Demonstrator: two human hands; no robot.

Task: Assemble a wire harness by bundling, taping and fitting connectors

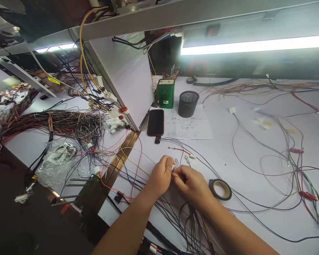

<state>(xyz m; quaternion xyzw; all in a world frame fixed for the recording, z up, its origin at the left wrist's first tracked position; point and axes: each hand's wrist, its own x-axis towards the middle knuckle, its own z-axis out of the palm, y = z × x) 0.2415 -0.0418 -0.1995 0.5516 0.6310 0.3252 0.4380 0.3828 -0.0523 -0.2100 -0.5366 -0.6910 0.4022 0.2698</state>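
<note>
Both hands meet over the white table near the middle of the head view. My left hand (161,176) is closed, thumb up, on a small white connector (173,168) that shows between the fingers. My right hand (189,181) is closed too, its thumb and forefinger pinched on thin wires at the connector's near side; the fingers hide most of them. Loose wires (192,219) run down from the hands between the forearms. Just beyond the fingers lie small clear-sleeved terminals (187,159) and a red wire (183,151). A roll of black tape (220,189) lies right of my right hand.
A phone (155,122), a green box (166,94), a black mesh cup (188,104) and a printed diagram sheet (194,127) are behind the hands. Wires with red clips (308,196) spread at right. A large wire bundle (61,124) lies left, beyond a metal frame edge (122,156).
</note>
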